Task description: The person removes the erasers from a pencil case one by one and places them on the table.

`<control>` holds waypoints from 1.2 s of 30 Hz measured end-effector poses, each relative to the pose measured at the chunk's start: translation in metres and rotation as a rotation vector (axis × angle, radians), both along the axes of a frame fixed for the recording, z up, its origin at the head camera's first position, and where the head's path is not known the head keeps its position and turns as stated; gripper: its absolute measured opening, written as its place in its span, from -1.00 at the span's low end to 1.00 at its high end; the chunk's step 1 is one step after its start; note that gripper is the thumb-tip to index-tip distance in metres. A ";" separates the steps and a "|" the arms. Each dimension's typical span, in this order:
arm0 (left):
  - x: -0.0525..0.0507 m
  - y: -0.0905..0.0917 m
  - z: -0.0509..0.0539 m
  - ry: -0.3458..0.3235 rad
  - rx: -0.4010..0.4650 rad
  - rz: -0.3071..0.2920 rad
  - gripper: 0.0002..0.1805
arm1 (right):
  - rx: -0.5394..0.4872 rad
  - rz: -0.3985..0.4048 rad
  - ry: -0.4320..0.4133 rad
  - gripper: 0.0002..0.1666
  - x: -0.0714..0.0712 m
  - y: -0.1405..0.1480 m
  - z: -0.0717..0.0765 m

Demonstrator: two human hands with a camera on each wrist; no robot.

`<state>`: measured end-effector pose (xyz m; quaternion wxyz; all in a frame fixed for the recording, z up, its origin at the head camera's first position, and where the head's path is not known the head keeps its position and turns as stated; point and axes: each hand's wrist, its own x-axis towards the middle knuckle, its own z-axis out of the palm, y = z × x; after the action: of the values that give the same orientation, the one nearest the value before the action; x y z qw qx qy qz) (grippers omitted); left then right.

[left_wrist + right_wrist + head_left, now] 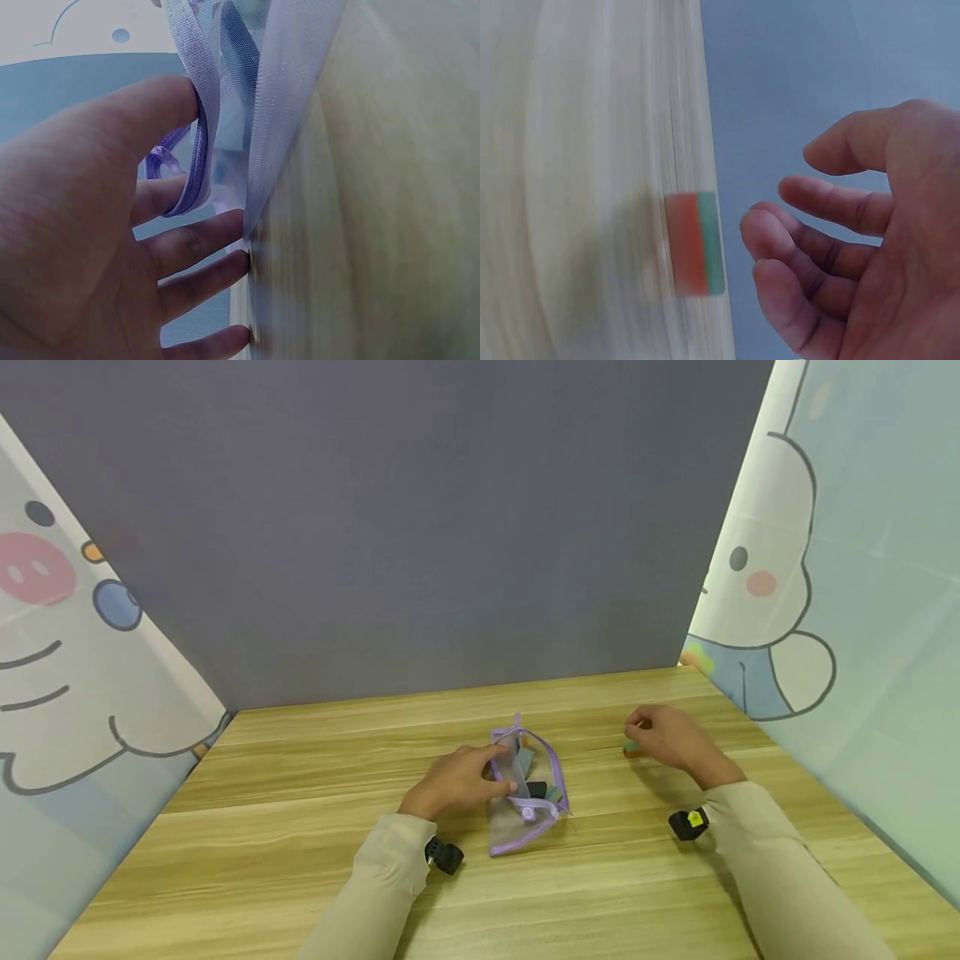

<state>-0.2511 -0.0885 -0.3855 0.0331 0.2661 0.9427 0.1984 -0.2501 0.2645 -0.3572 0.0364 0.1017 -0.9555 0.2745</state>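
A mesh zip pouch (501,831) with purple edging lies on the table, its mouth gaping. Several small pieces are inside, among them a dark piece (536,789) and a grey flat one (527,762). My left hand (461,779) is at the pouch's left side, thumb and index finger spread apart against its zip edge (199,142); the other fingers extend below. A small red and green rectangular block (695,244) rests on the table at the right. Just above it is my right hand (671,739), its fingers loosely bent and apart from the block, holding nothing.
The wooden table (300,793) ends at a grey panel (375,527) behind. Cartoon-printed sheets flank it, the left sheet (67,693) and the right sheet (885,635). A small black camera (446,857) sits on the left wrist, another camera (686,824) on the right.
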 end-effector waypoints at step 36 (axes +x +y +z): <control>-0.001 -0.002 0.003 -0.074 -0.022 -0.080 0.03 | -0.102 0.183 -0.008 -0.69 0.004 -0.051 -0.006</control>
<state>-0.2521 -0.0906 -0.3827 0.0790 0.2958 0.9315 0.1963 -0.2459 0.2131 -0.3632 0.0125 0.1851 -0.9271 0.3256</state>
